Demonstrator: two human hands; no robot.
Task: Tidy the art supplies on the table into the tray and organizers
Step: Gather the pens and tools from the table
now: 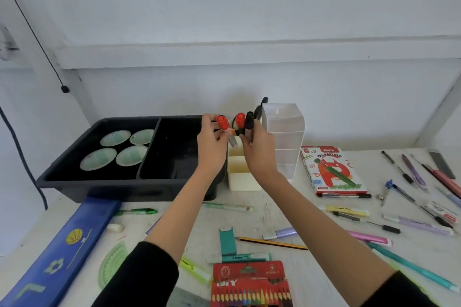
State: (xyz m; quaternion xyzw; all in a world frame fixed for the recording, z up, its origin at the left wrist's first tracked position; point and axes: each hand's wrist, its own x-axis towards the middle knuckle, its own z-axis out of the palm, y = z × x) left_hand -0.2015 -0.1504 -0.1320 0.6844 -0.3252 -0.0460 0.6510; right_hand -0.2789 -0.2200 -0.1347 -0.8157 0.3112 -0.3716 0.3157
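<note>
My left hand [212,143] pinches a red-capped marker [223,123] above the cream organizer box [243,179]. Beside it, my right hand [259,149] grips a bundle of markers: one with a red cap [240,119] and black ones [249,119]. Both hands hover over the cream box, between the black tray [104,182] and a clear drawer organizer [287,132]. The tray's left compartment holds several round paint pans [116,138]; its right compartment looks dark and I cannot tell its contents.
Loose on the white table: an oil pastels box [331,172], a colour pencil box [249,284], a blue pencil case [59,249], a green protractor [114,264], a yellow-black pencil [272,243], highlighters and several pens [419,182] at right. A wall stands close behind.
</note>
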